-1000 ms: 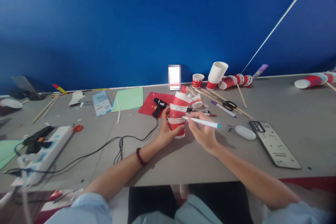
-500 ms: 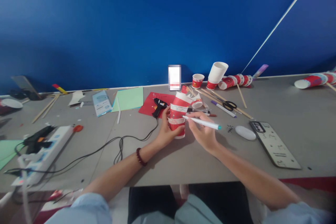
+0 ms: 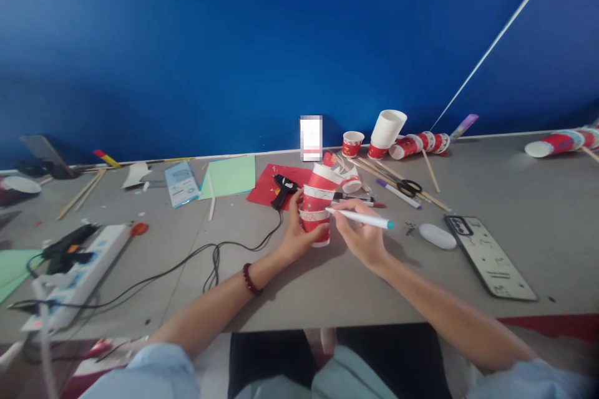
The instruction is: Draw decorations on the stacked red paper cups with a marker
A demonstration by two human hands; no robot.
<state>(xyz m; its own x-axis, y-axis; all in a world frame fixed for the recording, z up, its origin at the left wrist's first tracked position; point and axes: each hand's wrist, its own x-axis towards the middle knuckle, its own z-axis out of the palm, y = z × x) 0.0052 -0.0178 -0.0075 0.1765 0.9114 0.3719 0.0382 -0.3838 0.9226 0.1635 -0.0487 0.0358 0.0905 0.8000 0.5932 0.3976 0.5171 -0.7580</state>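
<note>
A stack of red and white paper cups point(image 3: 318, 199) stands tilted on the table in front of me, with drawn lines on its white bands. My left hand point(image 3: 299, 227) is wrapped round its lower left side. Between the fingers of my right hand point(image 3: 362, 234) is a white marker pen point(image 3: 365, 218) with a teal end. The pen's tip is at the right side of the cups; whether it touches them I cannot tell. Just behind the cups, a black glue gun point(image 3: 283, 190) lies on red paper point(image 3: 262, 190).
A white power strip point(image 3: 88, 277) with a cable is at left. Green paper point(image 3: 234, 176) lies further back. To the right are scissors point(image 3: 409, 187), a purple marker point(image 3: 397, 194), a white mouse point(image 3: 437, 236) and a phone point(image 3: 493, 259). More paper cups point(image 3: 387, 131) stand by the blue wall.
The marker in my right hand has shifted very slightly. My left hand and the cups stay where they were.
</note>
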